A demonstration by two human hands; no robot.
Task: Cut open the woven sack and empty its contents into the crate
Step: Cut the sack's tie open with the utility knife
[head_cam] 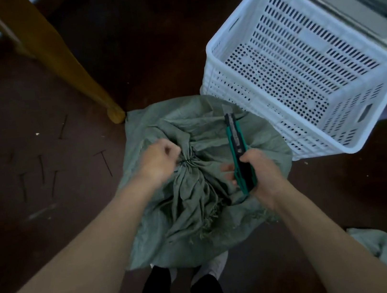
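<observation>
Back room or small workshop, looks like: bare dark-brown floor (6, 111), loose nails (41, 166) scattered on it, chunky wooden furniture leg (69, 64), white plastic crate (320, 27) parked beside green woven sack (200, 233).

Both forearms stretched forward, left hand (162, 161) fisted on the grey-green woven sack (196, 236) at its neck, right hand (262, 173) gripping a green utility knife (234, 135)

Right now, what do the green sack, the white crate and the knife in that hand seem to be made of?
Green sack: likely woven plastic, matte; it creases sharply and frays into threads at its edge.
White crate: moulded plastic, smooth and slightly glossy, with perforated walls and floor.
Knife in the right hand: teal and black body, probably plastic; pale blade tip, apparently metal.
</observation>
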